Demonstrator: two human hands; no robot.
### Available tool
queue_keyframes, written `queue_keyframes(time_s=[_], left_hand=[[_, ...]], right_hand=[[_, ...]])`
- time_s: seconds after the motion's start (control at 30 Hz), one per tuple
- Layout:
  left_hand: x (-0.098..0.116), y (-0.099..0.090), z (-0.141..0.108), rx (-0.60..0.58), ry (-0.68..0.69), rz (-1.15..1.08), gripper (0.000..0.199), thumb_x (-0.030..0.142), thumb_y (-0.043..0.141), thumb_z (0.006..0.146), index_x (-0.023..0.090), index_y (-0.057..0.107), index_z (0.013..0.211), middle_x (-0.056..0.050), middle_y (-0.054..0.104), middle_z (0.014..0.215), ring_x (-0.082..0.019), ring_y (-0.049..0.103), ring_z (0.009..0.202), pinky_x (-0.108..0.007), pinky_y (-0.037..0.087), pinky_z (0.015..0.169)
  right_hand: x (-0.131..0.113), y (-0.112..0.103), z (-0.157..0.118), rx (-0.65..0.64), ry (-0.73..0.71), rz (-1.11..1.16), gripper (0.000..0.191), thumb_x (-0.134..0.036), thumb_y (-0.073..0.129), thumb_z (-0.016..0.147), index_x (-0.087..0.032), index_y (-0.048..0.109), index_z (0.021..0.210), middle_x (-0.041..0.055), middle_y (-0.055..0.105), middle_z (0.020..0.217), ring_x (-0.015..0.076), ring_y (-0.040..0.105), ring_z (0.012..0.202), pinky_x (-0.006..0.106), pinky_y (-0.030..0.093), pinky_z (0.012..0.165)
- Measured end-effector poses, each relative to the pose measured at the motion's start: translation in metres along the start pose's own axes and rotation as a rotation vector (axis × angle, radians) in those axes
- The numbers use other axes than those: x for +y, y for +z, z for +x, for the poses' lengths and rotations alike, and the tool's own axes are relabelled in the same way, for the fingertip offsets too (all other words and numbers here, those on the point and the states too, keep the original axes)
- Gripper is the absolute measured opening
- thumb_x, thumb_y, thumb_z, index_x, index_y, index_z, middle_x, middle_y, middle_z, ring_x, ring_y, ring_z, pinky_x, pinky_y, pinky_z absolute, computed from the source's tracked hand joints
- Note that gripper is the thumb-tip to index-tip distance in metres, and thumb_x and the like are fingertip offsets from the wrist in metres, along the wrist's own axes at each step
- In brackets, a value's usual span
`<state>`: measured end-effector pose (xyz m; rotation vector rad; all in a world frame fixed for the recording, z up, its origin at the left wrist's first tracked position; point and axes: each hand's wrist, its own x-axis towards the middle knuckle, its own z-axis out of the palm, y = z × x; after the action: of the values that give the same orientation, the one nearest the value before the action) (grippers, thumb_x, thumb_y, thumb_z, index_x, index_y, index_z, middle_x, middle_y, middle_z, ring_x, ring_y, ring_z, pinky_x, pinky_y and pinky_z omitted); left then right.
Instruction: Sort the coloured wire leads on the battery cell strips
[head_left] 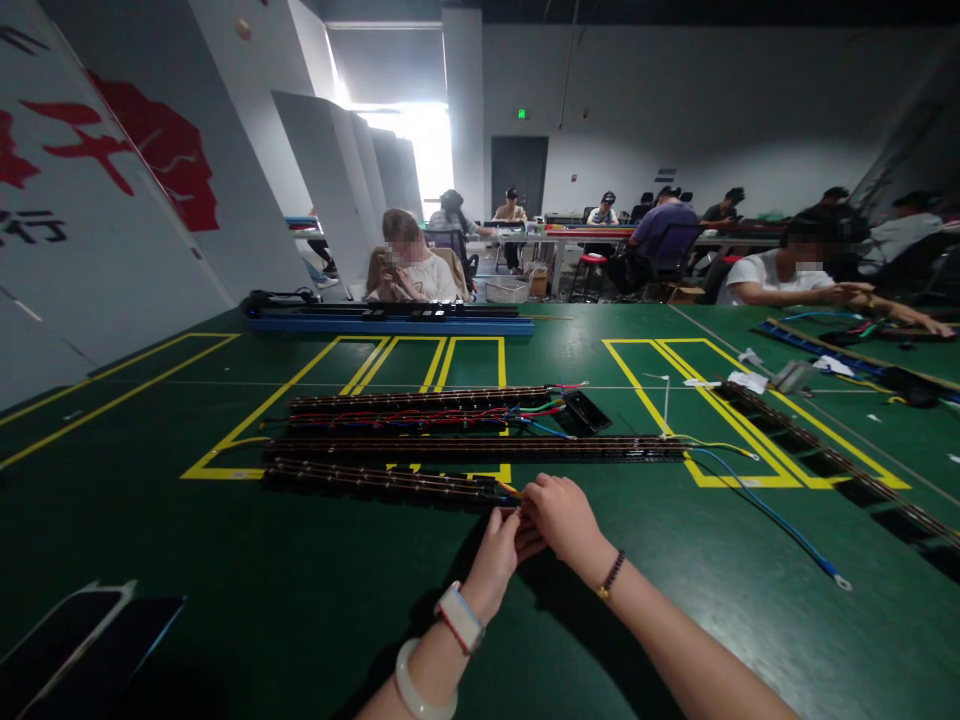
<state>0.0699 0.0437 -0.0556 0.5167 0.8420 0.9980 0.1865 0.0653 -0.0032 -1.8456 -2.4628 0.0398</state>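
One end in hand, completion not yet being shown

Nearest, between eight and nine o'clock from the hands, a dark flat panel (90, 640) is lying on the green table (315, 590). The left hand (491, 560) and the right hand (562, 515) are being brought to bear together, fingers narrowed and bent, at the right end of the nearest black strip (382, 483). That strip is stretching away between nine and ten o'clock. Orange wires (510, 490) are emerging beside the fingertips; whether these or some small part are being gripped cannot be told.

Along this strip, coppery lines are already being carried by the black body, so that portion is judged done. The covered end is judged unfinished, as no finished termination is being shown there.

Just beyond, a longer strip (472, 448) is being crossed by nothing and seems further along: a yellow cable (716, 446) is pointing between two and three o'clock, a blue cable (780, 530) toward three, both being tipped with ring terminals.

Farther, red and blue wires (420, 418) are being left loosely exposed toward eleven o'clock, apparently awaiting attention. Beyond them another strip (420, 400) is lying, a black tray (587, 411) at one o'clock.
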Motion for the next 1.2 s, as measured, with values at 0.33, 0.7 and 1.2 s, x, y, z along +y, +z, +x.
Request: queue_keyframes(time_s=[0.33, 0.7, 1.2], left_hand=[[-0.001, 0.005, -0.005, 0.070, 0.047, 0.147, 0.034, 0.031, 0.058, 0.083, 0.021, 0.036, 0.107, -0.011, 0.066, 0.101, -0.019, 0.068, 0.083, -0.038, 0.051, 0.081], [0.003, 0.005, -0.005, 0.037, 0.010, 0.018, 0.017, 0.027, 0.058, 0.083, 0.020, 0.047, 0.095, -0.007, 0.068, 0.089, -0.021, 0.068, 0.084, -0.041, 0.050, 0.085], [0.008, -0.001, -0.002, 0.010, -0.063, -0.203, 0.028, 0.028, 0.077, 0.069, 0.017, 0.060, 0.087, -0.003, 0.069, 0.086, -0.016, 0.064, 0.089, -0.025, 0.048, 0.079]], right_hand=[[0.008, -0.005, 0.000, -0.068, 0.117, 0.089, 0.014, -0.030, 0.053, 0.091, -0.019, 0.062, 0.090, 0.0053, 0.064, 0.089, 0.0181, 0.064, 0.081, 0.025, 0.039, 0.064], [0.003, -0.006, -0.001, -0.063, 0.007, 0.031, 0.006, -0.017, 0.057, 0.085, -0.017, 0.060, 0.091, 0.0069, 0.063, 0.091, 0.0203, 0.061, 0.086, 0.028, 0.040, 0.071], [-0.033, 0.014, -0.021, 0.109, -0.203, -0.224, 0.024, -0.005, 0.050, 0.082, -0.010, 0.064, 0.101, 0.0145, 0.063, 0.092, 0.0225, 0.056, 0.081, 0.034, 0.042, 0.072]])
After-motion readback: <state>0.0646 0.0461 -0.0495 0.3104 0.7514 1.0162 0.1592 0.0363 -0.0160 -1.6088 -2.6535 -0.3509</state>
